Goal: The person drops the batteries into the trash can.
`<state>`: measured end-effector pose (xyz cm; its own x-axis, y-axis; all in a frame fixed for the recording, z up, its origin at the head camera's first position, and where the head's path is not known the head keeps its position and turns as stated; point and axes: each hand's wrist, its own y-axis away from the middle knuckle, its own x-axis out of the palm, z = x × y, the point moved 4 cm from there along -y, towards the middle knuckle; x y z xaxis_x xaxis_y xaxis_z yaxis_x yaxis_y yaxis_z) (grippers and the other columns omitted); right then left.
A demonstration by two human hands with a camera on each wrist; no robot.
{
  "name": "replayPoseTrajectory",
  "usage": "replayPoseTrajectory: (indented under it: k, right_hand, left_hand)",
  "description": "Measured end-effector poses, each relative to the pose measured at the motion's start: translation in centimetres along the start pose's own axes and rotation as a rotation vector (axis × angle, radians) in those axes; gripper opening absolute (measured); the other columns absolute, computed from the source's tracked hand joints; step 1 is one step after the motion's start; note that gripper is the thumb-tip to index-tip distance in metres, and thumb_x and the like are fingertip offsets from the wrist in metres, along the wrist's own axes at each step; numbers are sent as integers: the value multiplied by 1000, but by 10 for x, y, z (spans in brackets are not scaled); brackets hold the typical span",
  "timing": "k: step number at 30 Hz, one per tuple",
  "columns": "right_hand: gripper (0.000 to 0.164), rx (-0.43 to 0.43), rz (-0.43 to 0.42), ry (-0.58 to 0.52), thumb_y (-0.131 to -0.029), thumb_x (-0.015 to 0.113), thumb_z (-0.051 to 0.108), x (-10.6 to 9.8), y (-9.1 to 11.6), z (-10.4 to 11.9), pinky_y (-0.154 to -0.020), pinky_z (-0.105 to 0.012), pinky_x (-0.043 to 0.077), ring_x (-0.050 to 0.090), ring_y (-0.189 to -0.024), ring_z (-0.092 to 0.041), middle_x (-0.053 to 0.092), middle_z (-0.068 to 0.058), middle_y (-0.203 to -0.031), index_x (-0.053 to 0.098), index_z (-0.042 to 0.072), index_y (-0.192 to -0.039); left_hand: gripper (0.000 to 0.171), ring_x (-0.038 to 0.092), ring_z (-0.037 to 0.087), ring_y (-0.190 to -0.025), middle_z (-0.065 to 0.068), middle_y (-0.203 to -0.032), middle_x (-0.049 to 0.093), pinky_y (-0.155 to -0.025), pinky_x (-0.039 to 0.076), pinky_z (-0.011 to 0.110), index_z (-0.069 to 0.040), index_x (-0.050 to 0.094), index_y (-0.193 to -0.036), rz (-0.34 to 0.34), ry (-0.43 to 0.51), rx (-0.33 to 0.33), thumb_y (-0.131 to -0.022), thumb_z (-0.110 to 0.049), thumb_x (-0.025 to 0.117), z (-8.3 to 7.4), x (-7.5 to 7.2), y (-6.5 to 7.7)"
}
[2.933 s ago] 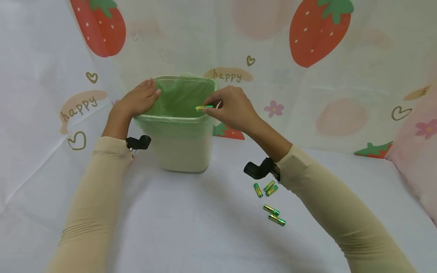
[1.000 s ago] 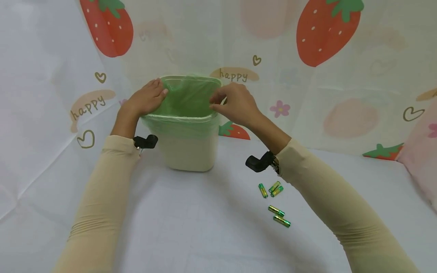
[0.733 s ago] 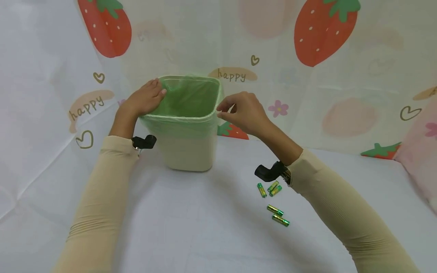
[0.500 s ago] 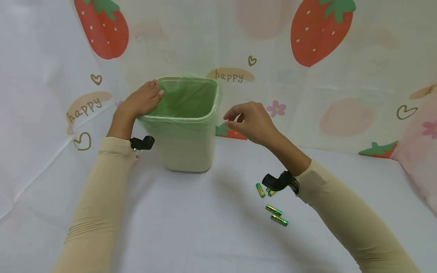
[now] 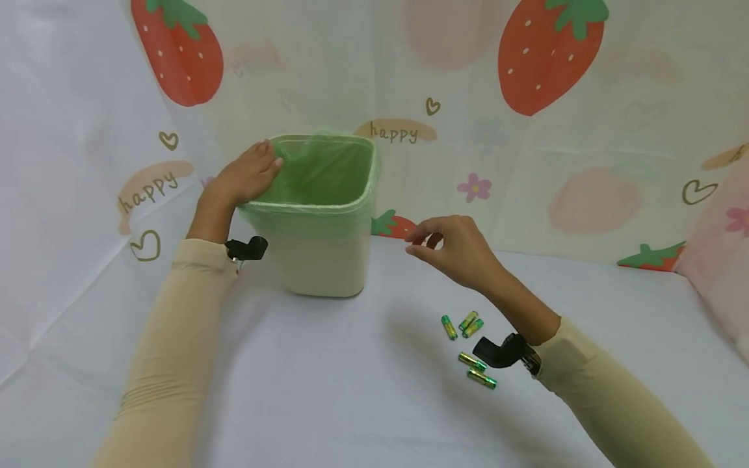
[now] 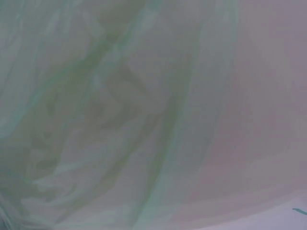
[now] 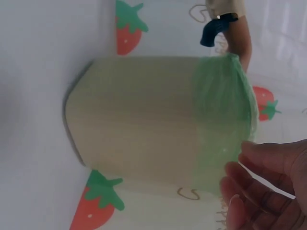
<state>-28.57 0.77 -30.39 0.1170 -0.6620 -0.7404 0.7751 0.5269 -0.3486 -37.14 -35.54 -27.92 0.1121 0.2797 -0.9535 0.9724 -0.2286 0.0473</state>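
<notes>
While one printed "happy" (image 5: 153, 190) can be read on the backdrop (image 5: 328, 71) at far left, the left hand (image 5: 244, 177) lies over the left rim of the single cream bin (image 5: 316, 263); whether its fingers curl round that rim I cannot tell. One green liner (image 5: 324, 170) covers the bin's inside and folds over its edge. A second "happy" shows just beyond its right rim. Next comes the right hand (image 5: 456, 250), raised, fingers loosely bent and thumb parted from them. Five green-and-gold batteries (image 5: 449, 327) lie on the white cloth (image 5: 328, 396) below it, three grouped, two nearer; their markings are too small to read.
</notes>
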Motion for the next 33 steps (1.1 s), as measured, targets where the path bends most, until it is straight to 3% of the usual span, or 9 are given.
replayPoseTrajectory:
  k: [12, 19, 33]
  right_hand:
    - [8, 47, -10, -12, -91, 78, 16, 6, 45, -23, -56, -30, 50, 66, -80, -11, 76, 8, -90, 80, 14, -98]
    - [8, 73, 0, -19, -90, 79, 16, 15, 72, -36, -60, -27, 53, 65, -79, -9, 75, 9, -93, 80, 16, -98]
    - [10, 150, 1, -51, -90, 79, 12, 26, 110, -61, -55, -26, 51, 64, -79, -10, 74, 11, -93, 80, 18, -98]
  left_hand:
    - [66, -7, 40, -154, 28, -166, -5, -126, 0, 50, 12, 2, -156, 1, -37, 15, -113, -34, 18, -3, 2, -2]
    - [65, -7, 41, -154, 29, -165, -4, -126, 0, 50, 13, 2, -156, -6, -39, 22, -113, -33, 19, -4, 1, -2]
    - [66, -7, 42, -154, 29, -165, -6, -126, 0, 50, 13, 2, -156, -14, -42, 19, -113, -34, 18, -3, 1, 1]
